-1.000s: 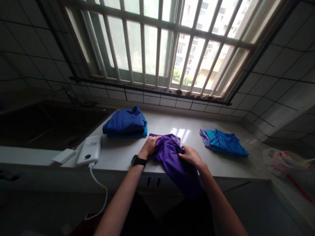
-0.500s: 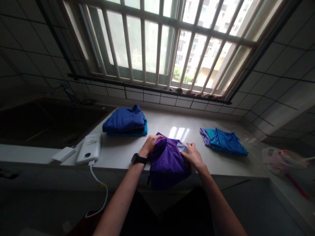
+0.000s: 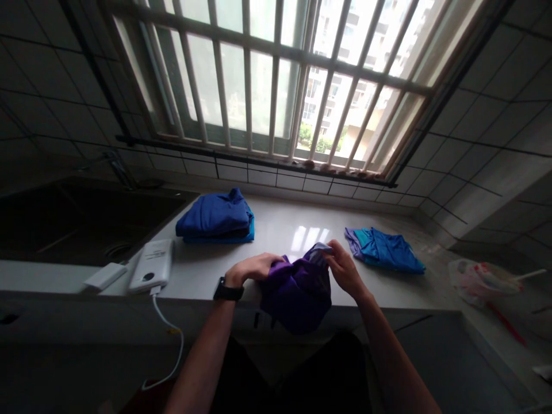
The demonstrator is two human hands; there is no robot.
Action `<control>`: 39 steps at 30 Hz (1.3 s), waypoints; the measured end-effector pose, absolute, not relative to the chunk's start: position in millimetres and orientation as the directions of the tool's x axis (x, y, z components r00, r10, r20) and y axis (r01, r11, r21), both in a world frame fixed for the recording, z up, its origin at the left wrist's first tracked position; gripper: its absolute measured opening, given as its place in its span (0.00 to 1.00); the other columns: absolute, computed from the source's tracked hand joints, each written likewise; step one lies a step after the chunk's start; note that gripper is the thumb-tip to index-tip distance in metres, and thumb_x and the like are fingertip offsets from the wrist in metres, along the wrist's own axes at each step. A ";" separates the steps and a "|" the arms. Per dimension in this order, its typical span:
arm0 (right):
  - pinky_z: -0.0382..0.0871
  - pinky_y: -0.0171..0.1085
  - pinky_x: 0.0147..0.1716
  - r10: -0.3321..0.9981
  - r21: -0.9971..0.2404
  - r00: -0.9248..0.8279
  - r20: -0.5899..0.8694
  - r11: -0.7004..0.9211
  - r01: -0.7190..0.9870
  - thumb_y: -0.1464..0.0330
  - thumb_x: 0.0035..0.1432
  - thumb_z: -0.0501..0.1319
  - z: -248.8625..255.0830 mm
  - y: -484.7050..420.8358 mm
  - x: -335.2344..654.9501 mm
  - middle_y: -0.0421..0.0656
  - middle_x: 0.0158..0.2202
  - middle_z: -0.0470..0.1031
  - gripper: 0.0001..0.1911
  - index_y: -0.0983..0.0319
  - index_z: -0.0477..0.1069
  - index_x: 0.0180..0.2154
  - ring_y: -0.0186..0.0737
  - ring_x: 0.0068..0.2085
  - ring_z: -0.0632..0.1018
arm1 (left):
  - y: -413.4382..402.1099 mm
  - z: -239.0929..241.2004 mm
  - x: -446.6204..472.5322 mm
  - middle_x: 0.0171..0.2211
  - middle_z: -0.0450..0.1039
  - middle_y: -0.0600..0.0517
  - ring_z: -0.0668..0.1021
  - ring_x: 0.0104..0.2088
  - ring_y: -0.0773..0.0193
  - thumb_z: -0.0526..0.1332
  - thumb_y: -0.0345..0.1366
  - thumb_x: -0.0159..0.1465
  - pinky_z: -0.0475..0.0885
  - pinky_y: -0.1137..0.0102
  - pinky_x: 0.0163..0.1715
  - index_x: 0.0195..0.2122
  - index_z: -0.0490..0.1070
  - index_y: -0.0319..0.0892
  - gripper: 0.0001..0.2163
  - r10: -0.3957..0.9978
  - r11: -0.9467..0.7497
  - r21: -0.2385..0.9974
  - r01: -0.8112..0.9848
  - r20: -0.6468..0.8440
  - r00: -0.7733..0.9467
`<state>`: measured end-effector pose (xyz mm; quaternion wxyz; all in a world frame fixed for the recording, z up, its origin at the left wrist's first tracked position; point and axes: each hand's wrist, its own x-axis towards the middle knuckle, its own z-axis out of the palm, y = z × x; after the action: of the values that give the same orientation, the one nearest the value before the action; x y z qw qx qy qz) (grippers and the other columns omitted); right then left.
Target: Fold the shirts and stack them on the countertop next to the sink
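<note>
A purple cloth item (image 3: 297,296) with a pale lilac lining hangs partly over the counter's front edge between my hands. My left hand (image 3: 254,267), with a black watch on the wrist, grips its upper left edge; the fingertips are partly hidden in the fabric. At the upper right, my right hand (image 3: 344,267) pinches the pale lining edge and holds it raised. Farther back on the left lies a folded blue cloth stack (image 3: 215,215). A flat folded blue, teal and lilac cloth (image 3: 383,250) rests to the right.
On the white counter (image 3: 207,270) at left lie a white power bank (image 3: 150,265) with a cable and a small white box (image 3: 104,277). A dark sink (image 3: 86,218) is beyond them. A plastic bag (image 3: 483,279) sits far right, below a barred window (image 3: 259,86).
Both hands have lifted the purple cloth's upper edge, and it now bunches up. My right hand has raised the lilac lining. The view has shifted slightly.
</note>
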<state>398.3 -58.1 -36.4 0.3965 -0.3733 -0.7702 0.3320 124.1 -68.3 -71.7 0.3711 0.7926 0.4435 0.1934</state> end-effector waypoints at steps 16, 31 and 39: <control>0.53 0.31 0.21 0.840 -0.875 -0.383 0.384 0.464 0.140 0.51 0.66 0.60 20.0 -100.6 398.0 0.33 0.25 0.60 0.19 0.57 0.61 0.32 0.30 0.24 0.60 | -130.8 -36.0 187.7 0.60 0.71 0.41 0.72 0.61 0.46 0.69 0.45 0.57 0.67 0.52 0.61 0.62 0.66 0.44 0.33 0.920 -0.361 0.932 -0.010 0.359 0.157; 0.66 0.33 0.29 0.565 -0.816 -0.782 -0.263 0.303 0.493 0.52 0.55 0.69 19.8 -71.0 466.6 0.37 0.27 0.71 0.20 0.63 0.75 0.35 0.34 0.29 0.71 | -131.9 -3.0 151.1 0.29 0.78 0.53 0.77 0.31 0.63 0.69 0.43 0.56 0.71 0.71 0.33 0.32 0.79 0.41 0.10 0.862 -0.376 0.872 0.312 0.453 -0.227; 0.66 0.33 0.31 0.573 -0.754 -0.794 -0.200 0.428 0.498 0.53 0.52 0.70 44.0 -37.0 484.7 0.38 0.29 0.72 0.19 0.64 0.78 0.33 0.36 0.32 0.71 | -111.1 34.3 113.6 0.26 0.77 0.53 0.76 0.29 0.63 0.69 0.43 0.55 0.67 0.72 0.29 0.30 0.78 0.40 0.10 0.892 -0.384 0.723 0.575 0.452 0.026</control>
<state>484.7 -37.0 44.0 0.0435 -0.3176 -0.8437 0.4305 113.6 -111.1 34.3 0.1733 0.6951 0.5274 0.4568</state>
